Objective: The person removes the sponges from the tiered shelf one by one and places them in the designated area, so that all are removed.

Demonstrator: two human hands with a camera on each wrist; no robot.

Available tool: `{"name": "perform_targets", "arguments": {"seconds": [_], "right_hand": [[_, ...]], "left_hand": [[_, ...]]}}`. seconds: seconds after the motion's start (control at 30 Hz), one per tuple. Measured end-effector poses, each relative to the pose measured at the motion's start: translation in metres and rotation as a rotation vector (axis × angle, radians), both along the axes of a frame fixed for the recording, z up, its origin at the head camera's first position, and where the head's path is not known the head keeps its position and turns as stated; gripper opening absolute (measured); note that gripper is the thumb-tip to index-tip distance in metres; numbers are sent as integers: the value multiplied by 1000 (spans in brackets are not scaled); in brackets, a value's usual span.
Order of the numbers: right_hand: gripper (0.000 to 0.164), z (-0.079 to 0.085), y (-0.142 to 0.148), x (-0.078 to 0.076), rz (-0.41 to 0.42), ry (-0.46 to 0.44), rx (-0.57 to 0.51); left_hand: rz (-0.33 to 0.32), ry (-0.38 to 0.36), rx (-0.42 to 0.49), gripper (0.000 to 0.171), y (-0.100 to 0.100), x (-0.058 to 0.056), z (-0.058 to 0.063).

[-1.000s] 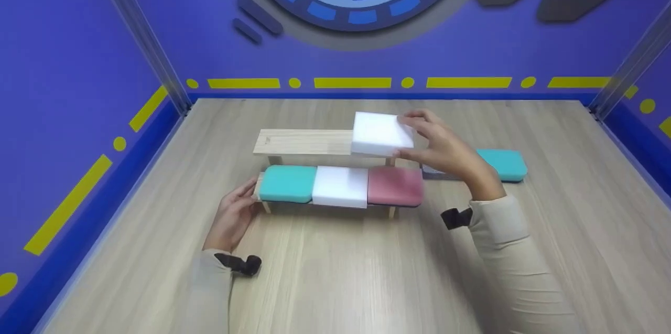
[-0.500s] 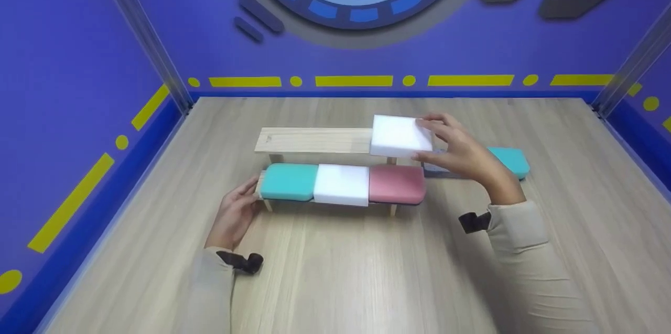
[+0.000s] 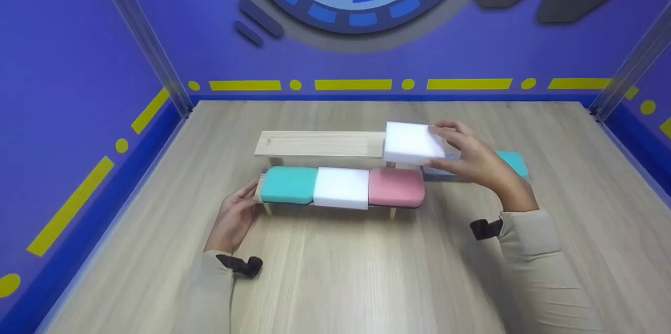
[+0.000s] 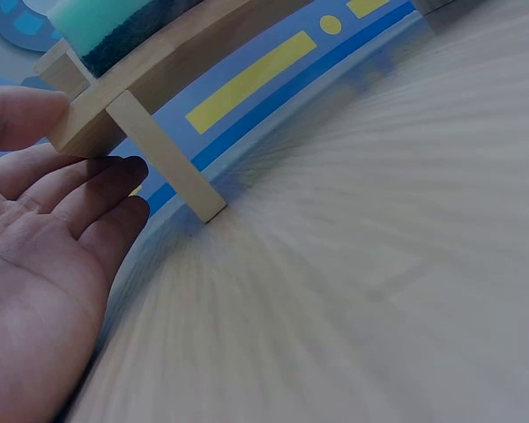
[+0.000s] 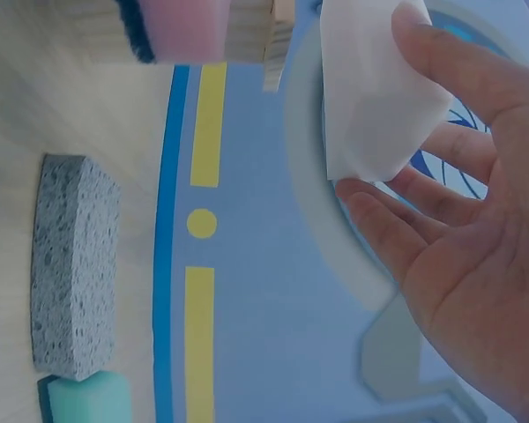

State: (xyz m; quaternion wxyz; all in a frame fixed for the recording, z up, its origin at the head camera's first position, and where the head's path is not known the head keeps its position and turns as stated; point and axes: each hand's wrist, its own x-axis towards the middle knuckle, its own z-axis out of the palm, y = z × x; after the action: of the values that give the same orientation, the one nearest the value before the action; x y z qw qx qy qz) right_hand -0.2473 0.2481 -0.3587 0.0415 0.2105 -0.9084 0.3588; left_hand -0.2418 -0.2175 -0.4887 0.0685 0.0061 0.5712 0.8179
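A wooden stand has a front plank and a rear plank [image 3: 320, 143]. Along the front one lie a teal sponge [image 3: 289, 185], a white sponge [image 3: 342, 187] and a pink sponge [image 3: 397, 187], side by side. My left hand [image 3: 233, 216] grips the stand's left end, thumb [image 4: 22, 116] over the wood and fingers below. My right hand [image 3: 469, 158] holds another white sponge [image 3: 411, 141] between thumb and fingers, overlapping the rear plank's right end in the head view. In the right wrist view this sponge hangs apart from the plank, in the air.
On the table right of the stand lie a grey speckled block [image 5: 75, 264] and a second teal sponge [image 3: 512, 164], partly behind my right hand in the head view. Blue printed walls [image 3: 346, 66] border the table at the back and sides.
My right hand has carried the white sponge rightward along the rear plank to its right end, uncovering more wood. The left hand stays at the stand's left end.
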Motion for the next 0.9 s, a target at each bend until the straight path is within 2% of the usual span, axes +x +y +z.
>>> {"name": "perform_targets", "arguments": {"seconds": [0.63,0.9], "right_hand": [[66,-5,23,7,-19,-4,16],[65,-12,34,11,-22,53,24]], "left_hand": [[1,-2,48,57,2,-1,-1],[19,-17,15,56,1,-1,0]]}}
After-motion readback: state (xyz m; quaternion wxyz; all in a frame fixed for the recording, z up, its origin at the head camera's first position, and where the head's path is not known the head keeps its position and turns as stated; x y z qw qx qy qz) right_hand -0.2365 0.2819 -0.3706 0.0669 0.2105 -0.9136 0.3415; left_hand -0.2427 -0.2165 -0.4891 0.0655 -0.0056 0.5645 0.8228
